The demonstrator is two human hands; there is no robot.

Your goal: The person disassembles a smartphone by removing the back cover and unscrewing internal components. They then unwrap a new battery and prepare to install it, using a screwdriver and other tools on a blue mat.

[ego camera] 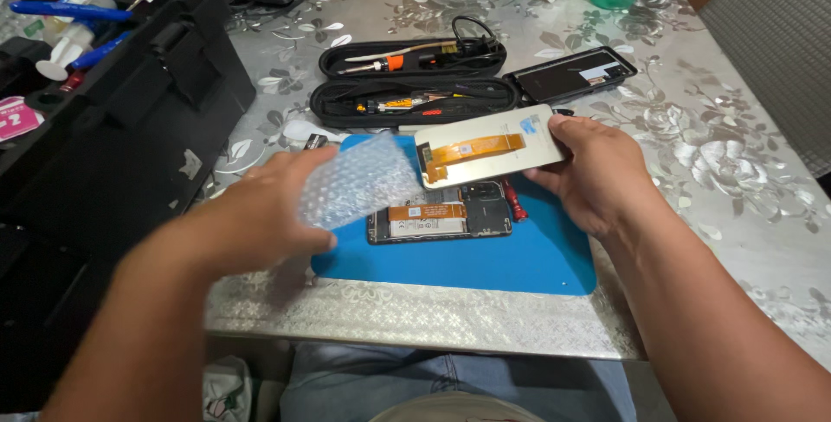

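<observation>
Nearest, the left hand (260,210) pinches bubble wrap (359,181) at centre frame; the right hand's (597,171) fingers grip a replacement screen panel (489,145) above the opened phone (440,216) on the blue mat (537,257). Snagging its orange ribbon could tear it.

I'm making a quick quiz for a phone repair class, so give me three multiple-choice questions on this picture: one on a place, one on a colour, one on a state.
1. Where does the opened phone lie?
A in the toolbox
B on the mat
C on the lap

2. What colour is the mat?
A blue
B red
C green

3. What does the right hand do?
A rests empty
B holds a screwdriver
C holds the screen panel

Answers:
1 B, it sits on the mat.
2 A, its bare part shows blue.
3 C, fingers grip the panel's edge; the left hand holds bubble wrap.
</observation>
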